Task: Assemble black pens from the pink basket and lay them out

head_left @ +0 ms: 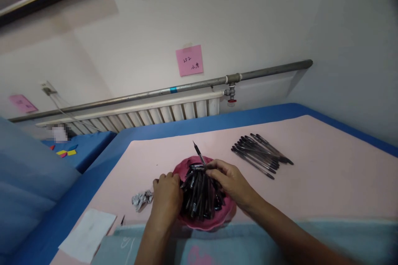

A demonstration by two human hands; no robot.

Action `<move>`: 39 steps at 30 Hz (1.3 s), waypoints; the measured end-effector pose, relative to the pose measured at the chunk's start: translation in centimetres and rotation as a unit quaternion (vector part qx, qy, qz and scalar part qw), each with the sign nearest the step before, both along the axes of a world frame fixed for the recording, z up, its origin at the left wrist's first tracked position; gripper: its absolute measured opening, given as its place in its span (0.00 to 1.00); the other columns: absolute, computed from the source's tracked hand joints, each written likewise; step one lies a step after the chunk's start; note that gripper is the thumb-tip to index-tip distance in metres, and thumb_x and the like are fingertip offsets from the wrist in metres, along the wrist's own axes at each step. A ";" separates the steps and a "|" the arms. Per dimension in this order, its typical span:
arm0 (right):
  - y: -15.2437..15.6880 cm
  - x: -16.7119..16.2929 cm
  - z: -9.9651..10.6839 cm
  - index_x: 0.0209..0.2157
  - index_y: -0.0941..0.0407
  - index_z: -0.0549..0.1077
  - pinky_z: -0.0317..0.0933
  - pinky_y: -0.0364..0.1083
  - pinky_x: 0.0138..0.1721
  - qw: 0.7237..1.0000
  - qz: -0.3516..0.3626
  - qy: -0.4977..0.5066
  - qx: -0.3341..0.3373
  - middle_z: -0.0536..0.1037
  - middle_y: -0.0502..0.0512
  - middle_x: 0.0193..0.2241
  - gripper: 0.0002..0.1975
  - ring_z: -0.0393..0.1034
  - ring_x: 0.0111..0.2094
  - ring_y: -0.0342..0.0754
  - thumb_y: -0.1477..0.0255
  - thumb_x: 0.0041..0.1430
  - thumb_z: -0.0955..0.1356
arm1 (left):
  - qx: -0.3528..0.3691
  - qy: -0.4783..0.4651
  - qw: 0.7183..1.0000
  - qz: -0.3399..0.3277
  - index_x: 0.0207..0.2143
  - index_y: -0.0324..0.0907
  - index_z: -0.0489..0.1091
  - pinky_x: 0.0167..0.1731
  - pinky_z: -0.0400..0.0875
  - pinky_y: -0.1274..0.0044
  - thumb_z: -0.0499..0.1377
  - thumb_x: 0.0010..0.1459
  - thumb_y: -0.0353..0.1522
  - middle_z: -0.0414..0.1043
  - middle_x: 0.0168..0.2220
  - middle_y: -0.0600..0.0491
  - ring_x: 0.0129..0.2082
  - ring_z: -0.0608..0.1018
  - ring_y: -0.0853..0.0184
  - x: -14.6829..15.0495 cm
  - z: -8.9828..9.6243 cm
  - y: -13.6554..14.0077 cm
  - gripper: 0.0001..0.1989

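A pink bowl (214,224) with a wavy rim holds a heap of black pen caps (199,198), or pen parts, too closely piled to tell apart. My right hand (228,180) pinches an uncapped pen (199,153) above the bowl's far right side, its point tilted up and to the left. At the bowl's left edge is my left hand (168,192), its fingers curled inward; what they hold, if anything, is hidden. On the right, several capped pens (258,153) lie side by side on the pink sheet.
A crumpled grey wad (142,200) lies left of my left hand. Farther left are a white paper (88,234) and a small dark piece (122,220). A pink cover (326,174) lies on the blue table (280,112). Behind it run a radiator (168,114) and a pipe (199,85).
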State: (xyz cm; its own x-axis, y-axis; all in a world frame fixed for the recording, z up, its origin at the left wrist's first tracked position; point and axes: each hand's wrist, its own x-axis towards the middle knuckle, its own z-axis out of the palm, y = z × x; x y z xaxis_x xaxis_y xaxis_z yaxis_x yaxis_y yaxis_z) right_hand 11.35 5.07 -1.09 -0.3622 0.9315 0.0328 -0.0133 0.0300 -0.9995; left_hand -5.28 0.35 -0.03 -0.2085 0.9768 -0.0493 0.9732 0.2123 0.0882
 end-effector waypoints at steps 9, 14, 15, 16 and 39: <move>-0.2 0.1 0.1 0.30 0.57 0.72 0.57 0.40 0.24 0.999 0.028 -0.015 0.014 0.71 0.47 0.22 0.08 0.62 0.23 0.41 0.70 0.49 0.63 | 0.193 -0.683 0.695 0.111 0.35 0.39 0.71 0.30 0.66 0.79 0.63 0.41 0.30 0.72 0.27 0.54 0.27 0.73 0.71 -1.4 1.1 -0.2 0.15; -0.8 -0.1 0.1 0.30 0.56 0.73 0.60 0.42 0.28 0.992 0.105 -0.053 0.050 0.73 0.48 0.25 0.06 0.66 0.27 0.43 0.72 0.49 0.64 | 0.209 -0.800 0.532 0.183 0.35 0.36 0.70 0.30 0.70 0.78 0.63 0.41 0.23 0.74 0.29 0.50 0.26 0.75 0.71 -1.9 1.7 0.0 0.15; -0.9 -0.2 0.1 0.29 0.56 0.73 0.61 0.42 0.28 0.990 0.116 -0.060 0.060 0.73 0.48 0.25 0.06 0.67 0.27 0.44 0.72 0.49 0.64 | 0.213 -0.806 0.520 0.187 0.35 0.35 0.70 0.29 0.71 0.78 0.62 0.42 0.22 0.74 0.30 0.49 0.26 0.76 0.70 -2.0 1.7 0.0 0.14; -1.0 -0.2 0.1 0.29 0.55 0.73 0.61 0.42 0.29 0.988 0.123 -0.064 0.068 0.73 0.48 0.25 0.06 0.67 0.27 0.44 0.72 0.49 0.64 | 0.213 -0.811 0.511 0.188 0.35 0.35 0.70 0.29 0.71 0.78 0.61 0.43 0.22 0.74 0.30 0.49 0.27 0.76 0.70 -2.1 1.8 0.1 0.13; -0.9 -0.6 0.0 0.33 0.56 0.72 0.64 0.45 0.35 0.992 0.061 -0.072 0.085 0.76 0.50 0.30 0.08 0.70 0.32 0.46 0.71 0.51 0.64 | 0.059 -0.754 0.650 0.072 0.35 0.38 0.70 0.14 0.49 0.85 0.63 0.43 0.35 0.61 0.17 0.61 0.13 0.58 0.81 0.2 1.1 -0.5 0.15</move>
State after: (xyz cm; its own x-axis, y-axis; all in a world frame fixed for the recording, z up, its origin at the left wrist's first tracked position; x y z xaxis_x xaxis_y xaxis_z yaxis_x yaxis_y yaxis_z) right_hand 10.72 4.20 -1.13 -0.4841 0.8659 0.1256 0.1154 0.2054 -0.9718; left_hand -5.09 -0.13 1.05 -0.1003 0.9680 -0.2300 -0.2684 0.1962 0.9431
